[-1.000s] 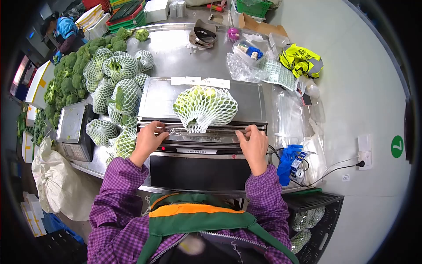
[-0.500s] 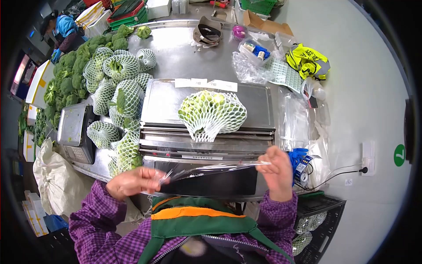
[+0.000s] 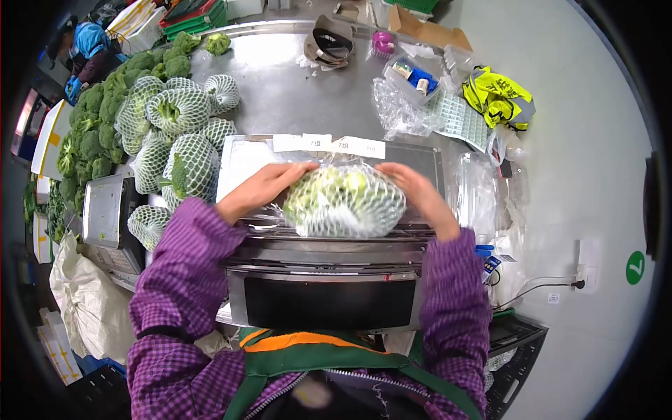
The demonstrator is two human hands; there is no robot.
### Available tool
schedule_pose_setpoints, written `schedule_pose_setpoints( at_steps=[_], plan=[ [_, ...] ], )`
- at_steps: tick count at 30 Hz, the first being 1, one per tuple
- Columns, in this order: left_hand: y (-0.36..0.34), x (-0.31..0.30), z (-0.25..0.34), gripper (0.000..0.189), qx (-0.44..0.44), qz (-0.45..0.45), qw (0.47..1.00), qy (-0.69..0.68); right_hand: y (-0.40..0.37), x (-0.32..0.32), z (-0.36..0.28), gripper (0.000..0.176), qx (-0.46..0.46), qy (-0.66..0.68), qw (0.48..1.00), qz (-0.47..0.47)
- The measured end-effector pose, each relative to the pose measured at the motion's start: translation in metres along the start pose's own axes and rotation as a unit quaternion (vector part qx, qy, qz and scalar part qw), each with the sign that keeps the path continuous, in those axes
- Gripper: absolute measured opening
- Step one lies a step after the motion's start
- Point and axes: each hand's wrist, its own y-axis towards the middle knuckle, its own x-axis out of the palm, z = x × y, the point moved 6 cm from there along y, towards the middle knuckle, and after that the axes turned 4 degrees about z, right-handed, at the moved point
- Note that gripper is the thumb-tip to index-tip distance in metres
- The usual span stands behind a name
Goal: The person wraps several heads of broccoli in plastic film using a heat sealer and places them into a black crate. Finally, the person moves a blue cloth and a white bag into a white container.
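A net-covered broccoli bundle (image 3: 344, 203) lies on the metal wrapping machine (image 3: 409, 157), with clear film over it. My left hand (image 3: 269, 183) rests at its upper left side, fingers stretched over the film. On the other side, my right hand (image 3: 418, 192) lies against its upper right, fingers extended. White paper labels (image 3: 329, 145) are stuck behind the bundle. The machine's rollers and dark front panel (image 3: 329, 302) are nearer to me.
Netted broccoli (image 3: 189, 168) and bare broccoli (image 3: 94, 140) are heaped at the left beside a scale (image 3: 105, 210). A cap (image 3: 329, 43), plastic bags (image 3: 402, 108) and a yellow vest (image 3: 498, 96) lie beyond. Another person (image 3: 91, 52) is at the far left.
Both hands have moved forward from the machine's front edge to the sides of the bundle. The film stretched between them now lies over the bundle.
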Motion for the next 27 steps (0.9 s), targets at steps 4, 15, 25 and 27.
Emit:
schedule_pose_setpoints(
  at_steps=[4, 15, 25, 27],
  plan=[
    [-0.039, 0.019, 0.021, 0.107, 0.193, -0.053, 0.961, 0.19, -0.044, 0.038, -0.023, 0.103, -0.099, -0.328, 0.939, 0.025],
    [-0.156, 0.088, 0.023, 0.075, -0.277, -0.215, 0.877, -0.33, -0.147, 0.099, 0.008, 0.062, 0.42, 0.212, 0.877, -0.101],
    [-0.239, 0.141, -0.076, 0.082, -0.535, -0.168, 0.584, -0.587, -0.237, 0.143, 0.076, 0.06, 0.476, 0.196, 0.849, -0.124],
    [-0.264, 0.141, -0.081, 0.08, -0.582, -0.121, 0.578, -0.559, -0.248, 0.151, 0.073, 0.045, 0.417, 0.056, 0.892, -0.164]
  ],
)
